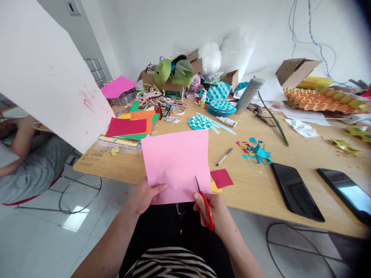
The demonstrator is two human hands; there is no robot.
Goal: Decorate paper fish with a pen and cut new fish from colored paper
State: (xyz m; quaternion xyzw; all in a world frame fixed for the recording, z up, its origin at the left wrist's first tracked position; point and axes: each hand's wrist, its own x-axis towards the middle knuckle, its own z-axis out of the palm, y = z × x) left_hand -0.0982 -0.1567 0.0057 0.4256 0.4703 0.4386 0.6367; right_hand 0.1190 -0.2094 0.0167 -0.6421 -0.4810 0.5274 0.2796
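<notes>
I have the left hand [146, 196] pinching smooth pink paper [174, 154] near its left corner, presumably to steady the thin sheet over the near edge of the bench [246, 189]. Rightward, my right hand [219, 211] grips red-plastic-handled scissors [207, 210], slim pointed metal showing against the sheet, left of a flat crimson square [222, 178].

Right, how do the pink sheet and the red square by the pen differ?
The pink sheet is large; the red square is small. The pink sheet is pale, the red square darker. The left hand grips the pink sheet; the red square lies on the table. Both look like plain paper.
</notes>
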